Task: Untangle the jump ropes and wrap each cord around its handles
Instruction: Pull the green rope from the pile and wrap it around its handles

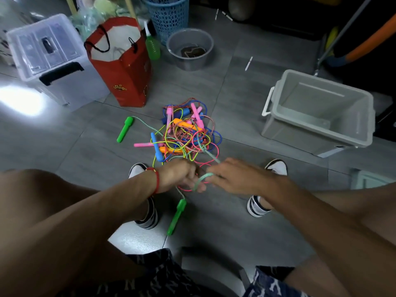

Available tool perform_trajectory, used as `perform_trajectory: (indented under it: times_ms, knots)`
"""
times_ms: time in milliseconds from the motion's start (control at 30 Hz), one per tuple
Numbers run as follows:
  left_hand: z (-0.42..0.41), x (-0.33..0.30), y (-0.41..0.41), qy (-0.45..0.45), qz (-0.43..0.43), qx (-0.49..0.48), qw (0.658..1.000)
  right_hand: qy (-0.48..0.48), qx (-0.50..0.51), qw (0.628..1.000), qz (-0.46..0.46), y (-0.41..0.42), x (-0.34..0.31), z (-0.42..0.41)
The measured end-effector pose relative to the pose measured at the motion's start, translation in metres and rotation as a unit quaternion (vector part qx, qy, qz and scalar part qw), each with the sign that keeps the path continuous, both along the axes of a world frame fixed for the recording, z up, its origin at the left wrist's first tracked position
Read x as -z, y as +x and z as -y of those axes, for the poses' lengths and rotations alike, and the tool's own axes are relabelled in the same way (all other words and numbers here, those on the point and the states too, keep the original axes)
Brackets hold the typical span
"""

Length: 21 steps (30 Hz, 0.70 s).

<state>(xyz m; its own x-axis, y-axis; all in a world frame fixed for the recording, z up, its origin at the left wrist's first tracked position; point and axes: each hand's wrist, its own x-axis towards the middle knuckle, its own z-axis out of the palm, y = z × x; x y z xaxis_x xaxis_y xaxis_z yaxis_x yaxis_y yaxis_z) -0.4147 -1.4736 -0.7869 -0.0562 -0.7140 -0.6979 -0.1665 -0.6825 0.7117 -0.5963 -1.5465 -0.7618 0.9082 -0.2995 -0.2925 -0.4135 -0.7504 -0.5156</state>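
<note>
A tangled pile of jump ropes (184, 131) lies on the grey floor, with pink, orange and blue handles and cords of several colours. One green handle (125, 129) lies left of the pile. A second green handle (176, 217) hangs below my hands on a pale green cord (203, 177). My left hand (180, 175) grips this cord, and my right hand (233, 176) pinches a loop of it just beside the left. The cord runs from my right hand up into the pile.
A grey open bin (321, 112) stands at the right. A red paper bag (126, 61), a clear lidded box (49, 58), a grey bowl (190, 49) and a blue basket (167, 16) stand at the back. My feet (147, 211) flank the hands.
</note>
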Motion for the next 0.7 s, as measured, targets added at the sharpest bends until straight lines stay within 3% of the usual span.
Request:
perform_trajectory:
  times_ms: [33,100,200,300,367,433,533,600,700]
  knots:
    - [0.002,0.005,-0.004,0.051,-0.069,-0.066,0.994,-0.013,-0.025,0.999,0.03,0.005,-0.002,-0.011]
    - [0.001,0.018,-0.008,0.12,-0.127,-0.098,0.98,-0.069,-0.085,0.991,0.078,0.012,0.002,-0.031]
    - [0.001,0.026,-0.008,0.148,-0.141,-0.079,0.976,-0.119,-0.136,0.98,0.087,0.013,0.017,-0.049]
    - [0.005,0.027,-0.003,0.112,-0.109,-0.094,0.983,-0.066,-0.162,0.98,0.091,0.008,0.025,-0.058]
    - [0.005,0.029,0.004,0.059,-0.017,-0.078,0.995,0.044,-0.09,0.988,0.116,0.002,0.026,-0.05]
    - [0.002,0.028,0.011,0.014,0.107,0.013,0.994,0.108,0.053,0.984,0.134,-0.003,0.031,-0.032]
    - [-0.002,0.024,0.005,-0.052,0.089,0.12,0.987,0.103,0.235,0.966,0.039,-0.009,0.055,0.001]
    - [-0.004,0.018,-0.006,-0.096,0.028,0.153,0.983,0.223,0.334,0.916,-0.007,-0.004,0.071,0.01]
    - [-0.005,0.011,-0.018,-0.134,-0.025,0.288,0.948,0.488,0.465,0.738,0.029,0.014,0.077,0.006]
